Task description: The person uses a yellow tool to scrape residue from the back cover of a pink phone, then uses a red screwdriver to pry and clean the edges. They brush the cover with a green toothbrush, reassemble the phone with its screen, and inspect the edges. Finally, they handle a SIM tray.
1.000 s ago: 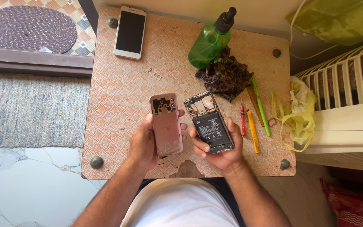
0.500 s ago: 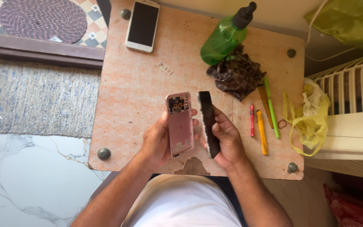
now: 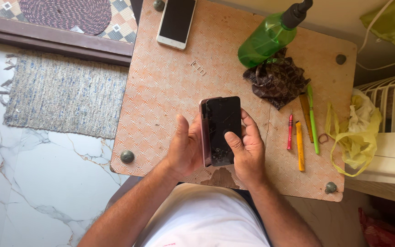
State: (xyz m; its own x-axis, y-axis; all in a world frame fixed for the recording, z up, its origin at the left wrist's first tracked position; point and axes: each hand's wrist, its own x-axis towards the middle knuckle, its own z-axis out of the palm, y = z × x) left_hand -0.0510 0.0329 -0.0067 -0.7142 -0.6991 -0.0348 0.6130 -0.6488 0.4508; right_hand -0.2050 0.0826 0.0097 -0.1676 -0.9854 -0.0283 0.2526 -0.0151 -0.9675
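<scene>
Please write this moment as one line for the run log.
left hand: holds pink back cover | right hand: presses black phone screen onto it, thumb on glass | table: white phone, green bottle, tools

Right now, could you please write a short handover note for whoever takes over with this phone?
Left hand grips the pink back cover at its side edge. Right hand holds the phone body, thumb on its cracked dark screen.
Both sit together above the small table.
Done: screen half laid into the cover.
Left: whether it is fully seated cannot be seen.
Screwdrivers lie to the right.
</scene>
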